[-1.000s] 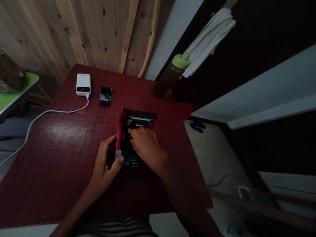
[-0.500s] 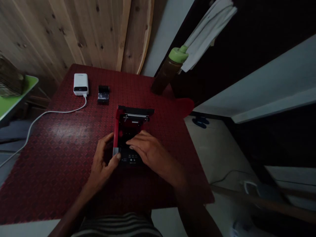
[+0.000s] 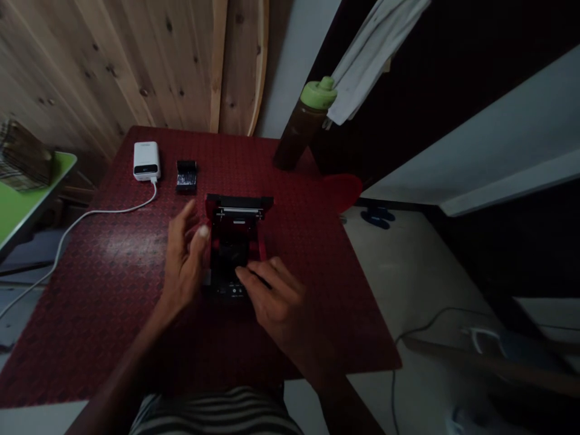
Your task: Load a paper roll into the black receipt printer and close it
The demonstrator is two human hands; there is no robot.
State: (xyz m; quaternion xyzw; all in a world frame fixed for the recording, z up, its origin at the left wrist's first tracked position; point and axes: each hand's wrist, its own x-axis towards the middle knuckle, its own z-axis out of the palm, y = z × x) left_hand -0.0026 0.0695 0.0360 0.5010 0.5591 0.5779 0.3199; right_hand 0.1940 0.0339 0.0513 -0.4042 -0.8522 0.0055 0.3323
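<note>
A small red and black device, which looks like a label printer (image 3: 224, 291), sits on the table with its hinged lid (image 3: 240, 203) tilted up. Buttons show on its front panel, and its inner compartment is dark. Beside its left wall is my left hand (image 3: 183, 260), thumb and fingers apart, with nothing held. My right hand (image 3: 276, 296) reaches over the front right edge, fingers bent and fingertips close together at the compartment's front. Whatever lies between those fingertips is too dark to make out. A small black roll of film (image 3: 186, 176) lies behind the printer, to the left.
A white power bank (image 3: 146, 161) with a white cable (image 3: 113, 210) stands at the back left of the red table (image 3: 122, 290). A brown bottle with a green lid (image 3: 301, 127) is at the back. Slippers (image 3: 377, 217) lie on the floor at right.
My left hand has let go of the printer's front left corner and moved up along its left side, fingers spreading. My right hand has drawn slightly back toward me.
</note>
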